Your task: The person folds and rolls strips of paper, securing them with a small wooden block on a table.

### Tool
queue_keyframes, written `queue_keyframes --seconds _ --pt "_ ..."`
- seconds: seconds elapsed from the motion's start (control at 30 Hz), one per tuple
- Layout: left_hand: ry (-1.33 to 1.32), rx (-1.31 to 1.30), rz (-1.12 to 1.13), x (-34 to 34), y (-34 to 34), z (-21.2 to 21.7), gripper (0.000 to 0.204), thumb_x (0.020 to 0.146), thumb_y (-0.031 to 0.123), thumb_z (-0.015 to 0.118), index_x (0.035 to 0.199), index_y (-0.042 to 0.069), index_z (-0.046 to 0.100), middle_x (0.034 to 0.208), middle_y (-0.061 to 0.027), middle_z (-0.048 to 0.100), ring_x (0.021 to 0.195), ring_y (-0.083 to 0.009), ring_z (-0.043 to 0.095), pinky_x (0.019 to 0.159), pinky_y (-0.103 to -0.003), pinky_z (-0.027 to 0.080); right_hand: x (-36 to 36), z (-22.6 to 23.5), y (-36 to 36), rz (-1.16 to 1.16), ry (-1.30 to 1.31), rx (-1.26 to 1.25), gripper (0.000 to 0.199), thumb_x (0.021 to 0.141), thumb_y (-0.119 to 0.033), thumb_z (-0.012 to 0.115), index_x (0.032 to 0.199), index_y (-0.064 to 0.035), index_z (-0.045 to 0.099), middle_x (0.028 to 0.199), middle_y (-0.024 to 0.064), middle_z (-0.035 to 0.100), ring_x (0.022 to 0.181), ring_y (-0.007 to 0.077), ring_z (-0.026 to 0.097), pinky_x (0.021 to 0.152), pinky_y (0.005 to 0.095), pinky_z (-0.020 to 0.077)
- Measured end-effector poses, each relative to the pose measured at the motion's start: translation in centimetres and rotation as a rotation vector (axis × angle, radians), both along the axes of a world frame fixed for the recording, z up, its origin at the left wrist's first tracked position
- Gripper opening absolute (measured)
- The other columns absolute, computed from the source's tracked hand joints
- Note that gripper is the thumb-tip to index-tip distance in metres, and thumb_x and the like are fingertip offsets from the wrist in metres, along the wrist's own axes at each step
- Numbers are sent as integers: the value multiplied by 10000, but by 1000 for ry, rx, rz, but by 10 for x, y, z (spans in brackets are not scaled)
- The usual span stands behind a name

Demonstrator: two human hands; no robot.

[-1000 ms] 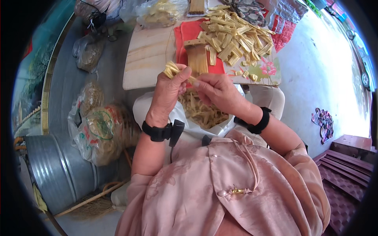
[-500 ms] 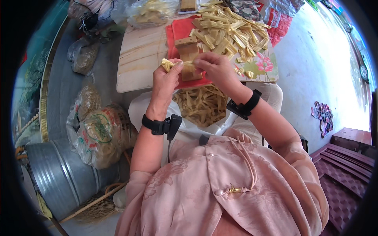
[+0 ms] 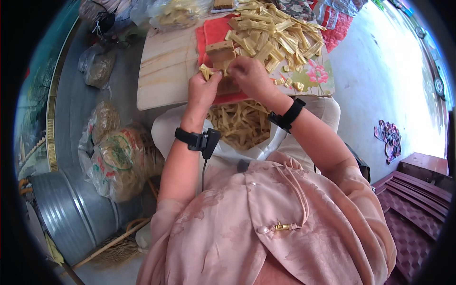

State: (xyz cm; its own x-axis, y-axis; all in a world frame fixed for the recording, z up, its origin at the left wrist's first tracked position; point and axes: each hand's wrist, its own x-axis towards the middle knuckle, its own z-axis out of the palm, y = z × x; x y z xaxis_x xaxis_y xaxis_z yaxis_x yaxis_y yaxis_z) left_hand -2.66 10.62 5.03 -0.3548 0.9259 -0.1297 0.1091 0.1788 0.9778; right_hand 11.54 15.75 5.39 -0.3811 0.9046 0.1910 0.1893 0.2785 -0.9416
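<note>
- the pale yellow dried strip (image 3: 206, 71) is between the hands, just over the wooden block (image 3: 221, 51), its bunched end poking up on the left.
- i see the left hand (image 3: 203, 90) pinching it under the thumb, fingers curled, forearm nearly upright.
- the right hand (image 3: 251, 80), knuckles up and fingers bent, pinches its other end, forearm slanting in from the right.
- around them: red cloth (image 3: 214, 30), table (image 3: 164, 64), strip heap (image 3: 280, 35).
</note>
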Motion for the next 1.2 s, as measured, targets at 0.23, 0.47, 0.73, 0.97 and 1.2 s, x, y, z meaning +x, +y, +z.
queue_keyframes --seconds 0.23,0.47,0.73,0.97,1.2 --pt "234 136 55 -1 -19 -13 231 810 209 601 858 -17 615 721 -61 622 674 -155 566 643 -319 461 23 -3 -10 -56 -208 142 111 752 -67 541 796 4 614 706 203 598 652 306 616 601 364 474" --pt "-506 -196 -57 -7 -86 -4 102 885 174 519 875 73 518 809 -48 566 619 -150 586 519 -274 509 79 35 -37 219 -190 -235 121 777 -101 586 765 12 630 651 59 622 594 131 590 562 286 477" --pt "-849 -133 -120 13 -103 -40 415 854 59 533 1252 105 424 1110 -57 554 926 -180 599 692 -355 543 66 70 9 -52 134 -68 196 846 -97 589 1018 -2 602 987 90 619 849 141 596 753 274 487" --pt "-624 -395 -15 -1 -122 -70 726 834 232 588 1412 54 188 1430 -140 210 1345 -278 156 982 -605 223 50 14 -47 604 -480 -131 172 881 -183 559 984 -53 603 811 27 625 698 98 557 641 241 472" --pt "-666 -369 45 -6 -143 -74 667 832 210 574 1393 67 244 1416 -149 240 1299 -282 234 946 -584 287 26 -92 -73 855 -728 -34 221 806 -201 508 896 -25 606 795 186 604 757 304 592 708 376 460"
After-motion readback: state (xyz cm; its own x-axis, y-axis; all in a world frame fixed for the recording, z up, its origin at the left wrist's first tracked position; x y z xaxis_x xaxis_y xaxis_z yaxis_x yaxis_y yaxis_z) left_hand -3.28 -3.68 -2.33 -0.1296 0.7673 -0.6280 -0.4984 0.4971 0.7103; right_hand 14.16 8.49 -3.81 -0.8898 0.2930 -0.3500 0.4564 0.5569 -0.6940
